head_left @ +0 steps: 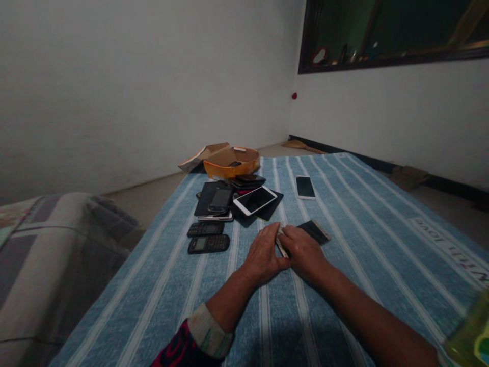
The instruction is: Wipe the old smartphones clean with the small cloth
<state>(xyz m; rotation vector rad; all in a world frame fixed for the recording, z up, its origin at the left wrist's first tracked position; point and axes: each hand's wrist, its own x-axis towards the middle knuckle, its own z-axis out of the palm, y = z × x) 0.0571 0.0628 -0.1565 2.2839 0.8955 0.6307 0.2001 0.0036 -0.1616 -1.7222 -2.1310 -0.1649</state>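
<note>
Closing on one thin, pale-edged item [282, 248], two bare hands meet over a blue cloth [160, 285] with white stripes, the item mostly hidden between them. The left hand [263, 253] bends around one side of it, fingers together and thumb reaching across below; the right hand [303, 250] is curled nearly into a fist against the other side, its fingertips out of sight. Just beyond the right hand's knuckles lies one dark flat phone [314, 232] with a gold-toned end; whether that hand touches it cannot be told. To the left of the left hand, two black keypad phones [208, 243] lie one just beside the other. Farther out is one loose pile of devices, too overlapped for a full count: one white-framed phone [255, 200] slants across its right side, one dark phone with rounded ends [220, 199] tops its left, and dark slabs [204, 196] show underneath. One white-framed handset [305, 187] lies alone to the right, well apart from the pile, its dark screen up. Behind the pile stands one open orange box [217, 171], one flap [198, 157] spread to the left and something dark inside. On the walls beyond are one small red object [294, 96] and one dark-framed window [367, 66].
</note>
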